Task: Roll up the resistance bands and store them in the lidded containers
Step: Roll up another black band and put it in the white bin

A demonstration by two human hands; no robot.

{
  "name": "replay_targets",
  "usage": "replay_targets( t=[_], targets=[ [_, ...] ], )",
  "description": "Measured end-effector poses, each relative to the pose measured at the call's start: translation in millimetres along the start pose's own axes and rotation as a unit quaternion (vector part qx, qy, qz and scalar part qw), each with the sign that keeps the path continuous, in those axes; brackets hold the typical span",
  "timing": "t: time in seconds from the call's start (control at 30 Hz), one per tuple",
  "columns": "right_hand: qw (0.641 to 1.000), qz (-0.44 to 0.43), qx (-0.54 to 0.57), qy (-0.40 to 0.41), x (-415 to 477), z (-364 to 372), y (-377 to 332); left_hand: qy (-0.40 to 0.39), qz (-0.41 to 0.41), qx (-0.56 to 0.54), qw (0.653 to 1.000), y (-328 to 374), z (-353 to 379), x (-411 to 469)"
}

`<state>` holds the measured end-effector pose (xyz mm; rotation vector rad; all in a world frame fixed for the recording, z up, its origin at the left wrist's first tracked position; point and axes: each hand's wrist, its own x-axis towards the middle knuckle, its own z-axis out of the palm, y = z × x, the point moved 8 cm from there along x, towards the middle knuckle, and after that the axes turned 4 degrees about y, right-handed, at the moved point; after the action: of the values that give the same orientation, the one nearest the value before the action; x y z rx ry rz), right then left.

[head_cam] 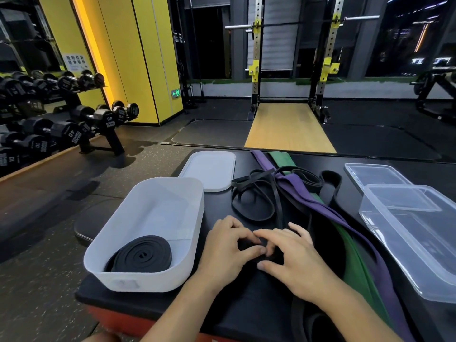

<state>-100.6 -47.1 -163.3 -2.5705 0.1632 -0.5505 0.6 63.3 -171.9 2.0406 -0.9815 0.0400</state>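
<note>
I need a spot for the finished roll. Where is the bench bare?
Bare: the strip between white tub and thin black loops; the bench's near edge before the tub. Crowded: the middle, where left hand and right hand pinch the half-rolled band, then purple band and green band up to the clear container.

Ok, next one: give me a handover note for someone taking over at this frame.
Hands: left hand and right hand both pinch a black band, apparently rolling it on the bench.
Done: one rolled band lies in the white bin; white lid off, behind it.
Left: finish this roll; thin black bands, purple band, green band lie loose; clear container at right holds nothing, clear lid behind it.
</note>
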Motion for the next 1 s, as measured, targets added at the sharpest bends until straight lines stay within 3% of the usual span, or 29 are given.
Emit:
replay_targets(
  t=[0.4, 0.6, 0.83, 1.0],
  targets=[
    [0.993, 0.023, 0.108, -0.048, 2, 2, 17, -0.02, -0.013, -0.031, 0.999, 2, 0, -5],
    [0.997, 0.0, 0.045, -0.065, -2, 5, 8, -0.016, 0.004, -0.027, 0.999, 7, -2, -8],
    [0.999, -0.007, -0.02, -0.03, -1, 3, 1, -0.023, 0.008, -0.001, 1.0, 11, -3, -11],
    [0.999, 0.007, -0.023, -0.021, -3, 4, 0, 0.015, 0.033, 0.099, 0.994, 8, -4, -7]
  ],
)
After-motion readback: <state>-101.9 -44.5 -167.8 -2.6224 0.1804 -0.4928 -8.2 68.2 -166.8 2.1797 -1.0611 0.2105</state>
